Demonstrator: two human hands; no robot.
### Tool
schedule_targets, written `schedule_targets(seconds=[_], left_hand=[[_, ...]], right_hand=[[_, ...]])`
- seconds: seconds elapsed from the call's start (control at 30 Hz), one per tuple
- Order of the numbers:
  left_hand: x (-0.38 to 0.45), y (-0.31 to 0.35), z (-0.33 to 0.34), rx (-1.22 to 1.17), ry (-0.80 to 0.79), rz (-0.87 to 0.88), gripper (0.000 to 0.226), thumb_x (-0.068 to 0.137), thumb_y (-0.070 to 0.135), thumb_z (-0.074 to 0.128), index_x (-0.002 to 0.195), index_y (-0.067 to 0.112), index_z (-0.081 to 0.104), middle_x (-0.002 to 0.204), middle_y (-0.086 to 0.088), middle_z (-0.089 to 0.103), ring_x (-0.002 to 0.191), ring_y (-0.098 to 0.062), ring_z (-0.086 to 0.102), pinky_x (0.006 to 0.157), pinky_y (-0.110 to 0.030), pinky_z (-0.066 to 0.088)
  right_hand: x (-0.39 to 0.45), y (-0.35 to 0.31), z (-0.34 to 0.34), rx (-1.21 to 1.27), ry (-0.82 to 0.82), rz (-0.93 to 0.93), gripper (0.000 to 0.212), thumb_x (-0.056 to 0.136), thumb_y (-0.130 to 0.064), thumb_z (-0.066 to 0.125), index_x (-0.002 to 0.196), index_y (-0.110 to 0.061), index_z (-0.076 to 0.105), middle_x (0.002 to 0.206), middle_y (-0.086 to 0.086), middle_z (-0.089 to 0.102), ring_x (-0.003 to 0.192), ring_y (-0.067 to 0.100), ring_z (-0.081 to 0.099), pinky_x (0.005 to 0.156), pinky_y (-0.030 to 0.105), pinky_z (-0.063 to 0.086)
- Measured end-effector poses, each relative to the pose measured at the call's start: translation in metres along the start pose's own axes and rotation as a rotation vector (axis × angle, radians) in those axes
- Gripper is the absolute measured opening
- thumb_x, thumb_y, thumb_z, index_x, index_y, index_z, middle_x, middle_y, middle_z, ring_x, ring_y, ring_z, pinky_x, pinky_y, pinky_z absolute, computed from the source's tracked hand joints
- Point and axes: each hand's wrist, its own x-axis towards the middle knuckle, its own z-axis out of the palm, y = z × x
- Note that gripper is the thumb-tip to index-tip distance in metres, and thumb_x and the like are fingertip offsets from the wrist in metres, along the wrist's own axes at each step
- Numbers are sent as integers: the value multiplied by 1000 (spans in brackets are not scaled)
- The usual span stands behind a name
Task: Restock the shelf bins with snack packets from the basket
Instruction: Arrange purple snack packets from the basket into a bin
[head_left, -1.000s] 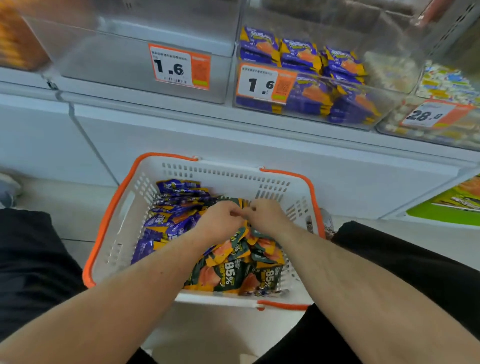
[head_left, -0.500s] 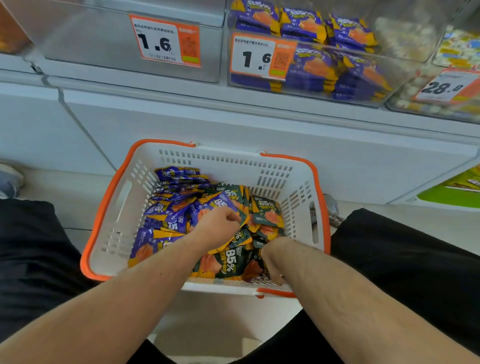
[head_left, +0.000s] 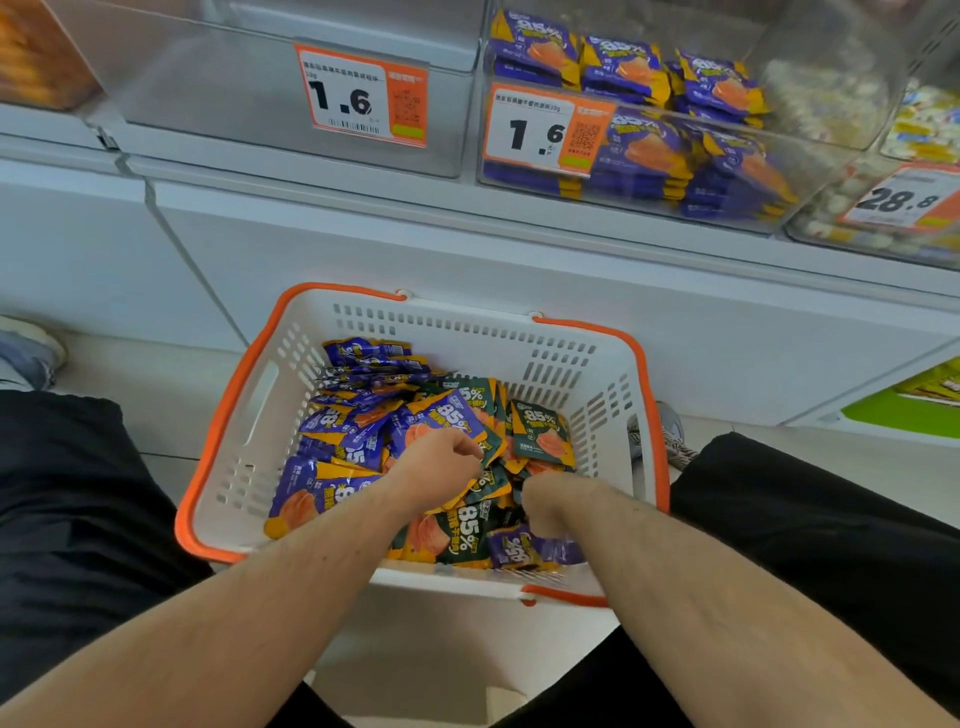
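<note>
Both hands in basket (head_left: 244, 467), on floor below shelf bins.
Left hand (head_left: 434, 470) pinches green packet (head_left: 488, 449); right hand (head_left: 545, 506) buried among packets, grip indeterminate.

White, orange-rimmed basket (head_left: 582, 358) holds purple and green snack packets (head_left: 358, 431); shelf bins (head_left: 675, 171) above.

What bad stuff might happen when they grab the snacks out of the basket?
Purple packets and green packets lie mixed in the basket, so a green one might end up in the purple bin. The left hand and right hand both dig in the heap, so a big grab might drop packets on the way up to the shelf.
</note>
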Motion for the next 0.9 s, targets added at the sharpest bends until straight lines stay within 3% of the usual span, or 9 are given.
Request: schedule_targets(seconds=[0.13, 0.23, 0.33, 0.43, 0.53, 0.67, 0.77, 0.83, 0.9], left_hand=[[2, -2, -9, -127, 60, -73, 14, 95, 15, 53, 102, 19, 64, 88, -4, 65, 77, -21, 62, 71, -37, 54], [3, 2, -13, -290, 107, -131, 14, 96, 15, 51, 107, 15, 61, 85, -6, 62, 74, -21, 55, 66, -35, 47], [0, 14, -17, -521, 119, -178, 20, 98, 22, 54, 116, 13, 53, 94, -11, 55, 84, -26, 52, 71, -39, 43], [-4, 26, -27, -770, 118, -215, 54, 94, 35, 62, 138, 14, 38, 125, -8, 47, 111, -31, 55, 80, -43, 48], [-5, 38, -34, -811, 161, -191, 75, 90, 44, 65, 150, 14, 29, 139, -6, 43, 118, -30, 52, 91, -48, 49], [-14, 63, -39, -765, 154, -53, 76, 91, 54, 59, 151, 18, 29, 150, -3, 39, 130, -27, 46, 105, -55, 41], [-24, 84, -43, -948, -44, 75, 45, 99, 49, 47, 134, 21, 53, 134, -3, 58, 116, -24, 60, 92, -51, 52], [-23, 89, -48, -1045, -42, 110, 35, 103, 36, 45, 127, 15, 58, 123, -10, 65, 110, -25, 64, 76, -43, 56], [-21, 89, -54, -1097, 24, 132, 26, 104, 17, 42, 119, 7, 61, 115, -17, 68, 102, -28, 67, 69, -39, 55]], right_hand=[[-12, 19, -37, 213, 85, -20, 17, 92, -10, 49, 84, 0, 61, 90, 19, 60, 81, 31, 58, 68, 38, 44], [-24, 30, -69, 621, 166, -6, 27, 83, -7, 56, 61, -11, 42, 62, 6, 37, 50, 19, 34, 53, 32, 32], [-38, 28, -89, 1137, 209, 29, 16, 65, -8, 59, 59, -16, 46, 58, 4, 42, 48, 18, 37, 50, 27, 29], [-47, 24, -103, 1420, 222, -31, 19, 54, -11, 58, 73, -11, 59, 75, 16, 53, 64, 27, 50, 54, 29, 36], [-63, 17, -121, 1368, 412, -78, 9, 74, -3, 55, 71, -11, 57, 66, 4, 52, 59, 19, 46, 55, 29, 34], [-81, -2, -143, 884, 648, -26, 24, 87, -10, 50, 63, -14, 45, 71, 6, 48, 69, 23, 45, 56, 33, 32], [-94, -23, -145, 762, 727, -107, 17, 90, -14, 52, 73, -11, 54, 79, 6, 56, 72, 22, 53, 58, 33, 39], [-101, -32, -142, 721, 768, -181, 8, 89, -16, 55, 88, -12, 61, 96, 6, 57, 87, 22, 58, 72, 34, 48], [-104, -33, -139, 681, 824, -219, 3, 86, -17, 60, 84, -16, 62, 106, 0, 52, 105, 19, 54, 87, 32, 46]])
